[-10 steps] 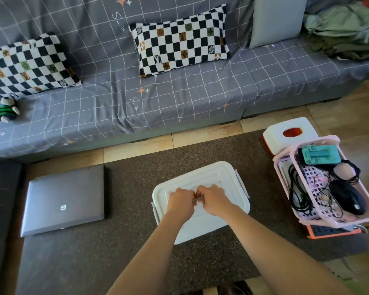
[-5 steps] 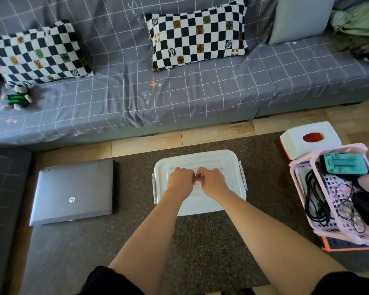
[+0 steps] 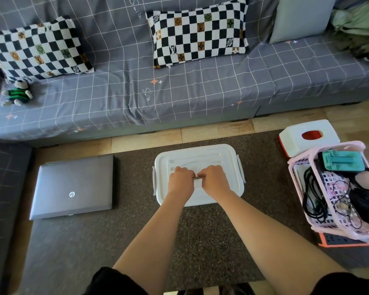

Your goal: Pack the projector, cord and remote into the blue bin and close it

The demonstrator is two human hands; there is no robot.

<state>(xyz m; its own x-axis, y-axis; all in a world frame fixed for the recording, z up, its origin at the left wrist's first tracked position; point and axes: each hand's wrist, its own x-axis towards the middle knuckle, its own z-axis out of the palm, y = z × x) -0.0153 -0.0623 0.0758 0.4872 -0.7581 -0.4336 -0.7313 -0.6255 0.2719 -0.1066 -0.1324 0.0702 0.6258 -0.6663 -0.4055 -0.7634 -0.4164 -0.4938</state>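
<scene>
The bin [image 3: 222, 158] stands on the dark rug in the middle of the view, covered by its white lid; only the lid and the grey side latches show, and its contents are hidden. My left hand [image 3: 180, 179] and my right hand [image 3: 214, 178] rest side by side on the lid's centre, both curled around the lid's handle [image 3: 197, 178]. The projector, cord and remote are not visible.
A closed grey laptop [image 3: 73, 186] lies on the rug to the left. At the right stand a pink basket [image 3: 303, 188] of cables and a mouse, and a white tissue box [image 3: 294, 139]. A grey sofa [image 3: 179, 92] with checkered pillows runs along the back.
The bin has turned from skewed to square with the sofa. Both hands stayed on the lid's handle. The camera pulled back and to the left.
</scene>
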